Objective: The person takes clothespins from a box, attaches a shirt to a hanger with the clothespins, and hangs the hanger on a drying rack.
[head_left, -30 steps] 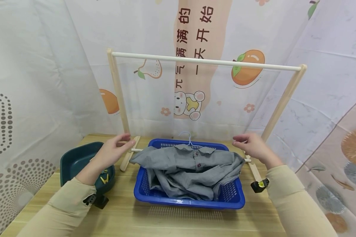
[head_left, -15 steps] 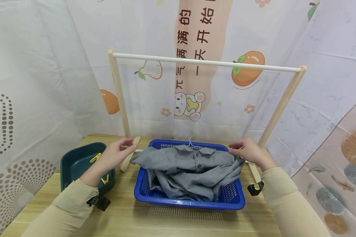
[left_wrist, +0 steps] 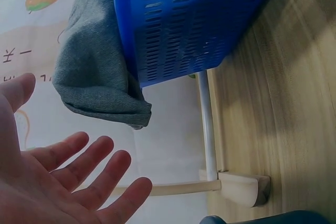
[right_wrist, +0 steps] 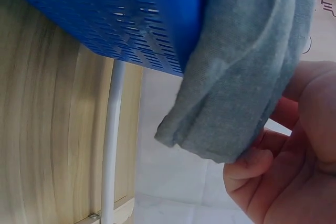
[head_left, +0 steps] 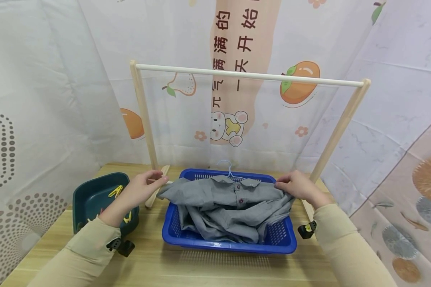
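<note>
A grey buttoned shirt (head_left: 219,217) with a collar lies bunched over the blue basket (head_left: 230,246), both sleeve ends hanging past its sides. The hook of a light blue hanger (head_left: 230,169) stands up at the collar. My right hand (head_left: 301,188) pinches the shirt near its right shoulder; in the right wrist view its curled fingers (right_wrist: 252,166) are partly hidden behind the grey cloth (right_wrist: 231,93). My left hand (head_left: 142,187) hovers just left of the other sleeve. Spread fingers (left_wrist: 105,156) in the left wrist view show a gap to the sleeve end (left_wrist: 105,98).
A wooden rack with a white top rail (head_left: 251,74) stands behind the basket, its feet (head_left: 156,191) on the wooden table (head_left: 147,263). A dark green bin (head_left: 93,189) with yellow clips (head_left: 115,191) sits at the left, partly behind my left forearm.
My right hand has moved in leftward and down to the shirt's right shoulder and taken hold of the cloth. My left hand has moved slightly right and down. Shirt and basket stay put.
</note>
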Demonstrator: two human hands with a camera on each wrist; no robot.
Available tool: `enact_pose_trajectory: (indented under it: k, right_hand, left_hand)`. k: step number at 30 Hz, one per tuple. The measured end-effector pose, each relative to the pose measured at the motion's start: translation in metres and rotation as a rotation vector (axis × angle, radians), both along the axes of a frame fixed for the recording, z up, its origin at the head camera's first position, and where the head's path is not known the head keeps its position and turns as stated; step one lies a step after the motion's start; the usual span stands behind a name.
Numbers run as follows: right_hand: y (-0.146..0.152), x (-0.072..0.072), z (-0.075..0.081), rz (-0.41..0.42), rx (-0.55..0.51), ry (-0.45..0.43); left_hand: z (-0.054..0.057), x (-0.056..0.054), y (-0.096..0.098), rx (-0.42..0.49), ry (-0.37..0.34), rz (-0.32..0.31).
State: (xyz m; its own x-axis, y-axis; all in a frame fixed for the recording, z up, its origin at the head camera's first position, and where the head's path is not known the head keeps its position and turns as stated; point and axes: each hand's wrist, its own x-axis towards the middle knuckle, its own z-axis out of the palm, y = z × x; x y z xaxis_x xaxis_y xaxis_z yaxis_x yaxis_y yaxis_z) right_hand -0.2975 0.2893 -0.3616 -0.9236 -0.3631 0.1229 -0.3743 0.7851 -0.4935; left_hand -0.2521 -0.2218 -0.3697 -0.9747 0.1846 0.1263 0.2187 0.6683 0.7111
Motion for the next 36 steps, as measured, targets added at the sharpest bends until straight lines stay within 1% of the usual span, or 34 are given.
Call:
enact_pose_trajectory:
  k: [5,12,16,23,31,36]
  right_hand:
    - [0.0,-0.002,-0.002,-0.001,0.03,0.021]
    - [-0.004,-0.002,-0.003,-0.009,0.05,-0.002]
    - [-0.006,-0.002,-0.003,-0.009,0.069,0.0]
    - [-0.008,-0.005,-0.002,0.01,0.11,0.038]
    - [-0.012,-0.006,-0.002,-0.005,0.152,0.018]
    - [-0.015,-0.006,-0.003,0.008,0.169,0.027]
  left_hand:
    - [-0.001,0.0,0.001,-0.003,-0.013,0.007]
    - [-0.005,-0.002,0.002,-0.018,-0.037,0.015]
    - [-0.007,-0.002,0.001,-0.022,-0.047,0.02]
    - [-0.007,-0.001,0.002,-0.029,-0.042,0.016]
    - [-0.013,-0.005,0.002,-0.022,-0.049,0.021]
    - [-0.015,-0.007,0.002,-0.032,-0.049,0.023]
